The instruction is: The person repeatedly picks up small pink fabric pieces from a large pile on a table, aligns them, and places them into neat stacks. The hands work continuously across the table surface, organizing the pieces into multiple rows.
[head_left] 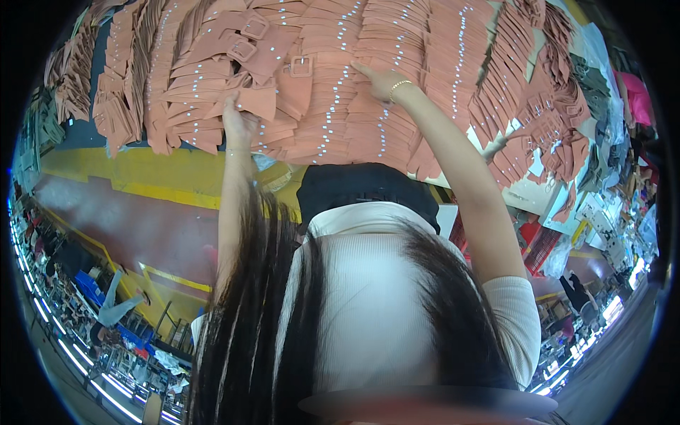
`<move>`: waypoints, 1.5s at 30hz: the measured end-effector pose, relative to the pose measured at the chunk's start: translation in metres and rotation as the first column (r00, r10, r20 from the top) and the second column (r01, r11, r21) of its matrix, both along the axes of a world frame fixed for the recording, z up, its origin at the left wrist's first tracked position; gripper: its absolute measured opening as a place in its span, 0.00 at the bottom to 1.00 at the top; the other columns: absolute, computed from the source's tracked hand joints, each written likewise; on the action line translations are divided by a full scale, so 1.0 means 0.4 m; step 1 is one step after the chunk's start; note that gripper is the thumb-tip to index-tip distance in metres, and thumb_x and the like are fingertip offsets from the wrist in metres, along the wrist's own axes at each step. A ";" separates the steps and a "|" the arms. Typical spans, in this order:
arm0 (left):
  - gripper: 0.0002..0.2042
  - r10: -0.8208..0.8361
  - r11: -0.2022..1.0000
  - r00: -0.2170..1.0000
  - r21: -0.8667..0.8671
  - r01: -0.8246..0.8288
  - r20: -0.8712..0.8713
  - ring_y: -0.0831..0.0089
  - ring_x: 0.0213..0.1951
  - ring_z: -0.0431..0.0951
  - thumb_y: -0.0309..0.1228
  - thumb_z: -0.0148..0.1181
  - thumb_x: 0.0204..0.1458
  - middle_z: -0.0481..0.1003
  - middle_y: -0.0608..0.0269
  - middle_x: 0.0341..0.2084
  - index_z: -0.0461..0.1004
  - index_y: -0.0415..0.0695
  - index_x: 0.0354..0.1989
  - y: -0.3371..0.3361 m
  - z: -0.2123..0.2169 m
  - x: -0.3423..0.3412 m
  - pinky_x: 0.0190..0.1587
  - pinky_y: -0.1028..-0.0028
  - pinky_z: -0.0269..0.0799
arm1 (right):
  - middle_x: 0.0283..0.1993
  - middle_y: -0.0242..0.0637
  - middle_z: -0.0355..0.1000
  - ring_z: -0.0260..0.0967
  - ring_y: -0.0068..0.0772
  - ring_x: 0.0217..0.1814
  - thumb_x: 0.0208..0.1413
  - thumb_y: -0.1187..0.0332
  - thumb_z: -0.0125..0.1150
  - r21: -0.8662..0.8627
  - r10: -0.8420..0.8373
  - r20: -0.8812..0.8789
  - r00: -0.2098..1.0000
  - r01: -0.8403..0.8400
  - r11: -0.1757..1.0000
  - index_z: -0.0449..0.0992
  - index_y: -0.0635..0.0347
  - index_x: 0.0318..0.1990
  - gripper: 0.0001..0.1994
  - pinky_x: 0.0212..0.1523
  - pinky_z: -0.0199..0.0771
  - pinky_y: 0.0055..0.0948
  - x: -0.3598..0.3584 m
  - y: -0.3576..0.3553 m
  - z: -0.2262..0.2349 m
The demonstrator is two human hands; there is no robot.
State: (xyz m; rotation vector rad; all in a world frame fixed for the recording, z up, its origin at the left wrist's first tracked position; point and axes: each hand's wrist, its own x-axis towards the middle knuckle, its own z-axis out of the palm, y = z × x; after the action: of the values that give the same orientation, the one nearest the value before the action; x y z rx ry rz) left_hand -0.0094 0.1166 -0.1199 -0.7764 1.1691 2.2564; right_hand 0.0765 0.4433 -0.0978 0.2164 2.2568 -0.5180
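Observation:
Salmon-coloured cloth pieces (326, 106) lie overlapped in long rows across the table, with small white tags along them. My left hand (239, 126) pinches the near edge of a cloth piece (258, 103) between thumb and fingers. Beyond that hand, belt-like pieces carry square cloth-covered buckles (302, 66), and a second buckle (242, 50) lies farther left. My right hand (381, 82), a gold bracelet at its wrist, is over the middle rows. Its index finger stretches left, its tip at the tagged cloth; the other fingers are partly hidden, and I see nothing held.
More salmon pieces (545, 127) pile up at the table's right end, beside green cloth (595, 88) and clear plastic. A red crate (542, 241) stands below on the right. Yellow-marked floor (127, 177) runs along the near left; people are farther back.

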 end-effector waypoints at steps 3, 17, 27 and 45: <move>0.10 -0.018 1.000 0.998 0.022 0.019 -0.064 0.67 0.40 0.76 0.36 0.48 0.56 0.75 0.61 0.36 0.68 0.45 0.41 0.002 0.000 0.004 0.43 0.63 0.74 | 0.34 0.48 0.75 0.73 0.41 0.29 0.40 0.81 0.49 0.035 -0.005 0.026 1.000 0.004 0.999 0.41 0.23 0.69 0.49 0.30 0.72 0.36 0.001 -0.012 0.013; 0.08 -0.106 0.992 0.988 0.057 0.113 -0.108 0.72 0.32 0.74 0.36 0.48 0.55 0.74 0.64 0.32 0.67 0.47 0.39 -0.023 -0.042 -0.014 0.28 0.73 0.67 | 0.37 0.46 0.76 0.74 0.40 0.32 0.37 0.86 0.55 0.141 0.064 0.000 0.998 -0.063 0.988 0.41 0.25 0.69 0.53 0.32 0.74 0.38 -0.009 -0.031 0.005; 0.11 -0.110 0.994 0.989 0.014 0.112 -0.099 0.70 0.33 0.75 0.37 0.49 0.54 0.74 0.62 0.33 0.67 0.46 0.41 -0.020 -0.036 -0.013 0.28 0.72 0.68 | 0.31 0.46 0.76 0.74 0.37 0.27 0.45 0.82 0.45 0.019 -0.116 0.028 0.993 0.115 0.993 0.42 0.29 0.69 0.44 0.29 0.74 0.36 0.007 -0.046 0.030; 0.09 -0.105 0.994 0.989 0.017 0.108 -0.104 0.69 0.34 0.73 0.36 0.49 0.55 0.73 0.63 0.33 0.66 0.47 0.40 -0.018 -0.034 -0.012 0.28 0.70 0.67 | 0.43 0.49 0.74 0.73 0.48 0.43 0.50 0.79 0.45 0.201 0.059 -0.230 0.971 -0.012 0.979 0.49 0.33 0.68 0.37 0.40 0.73 0.43 0.074 -0.095 -0.035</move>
State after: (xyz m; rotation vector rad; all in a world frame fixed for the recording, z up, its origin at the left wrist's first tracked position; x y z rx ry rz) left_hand -0.0143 0.1096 -0.1336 -0.5807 1.2003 2.2397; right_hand 0.1062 0.4052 -0.1118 0.2242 2.5420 -0.3110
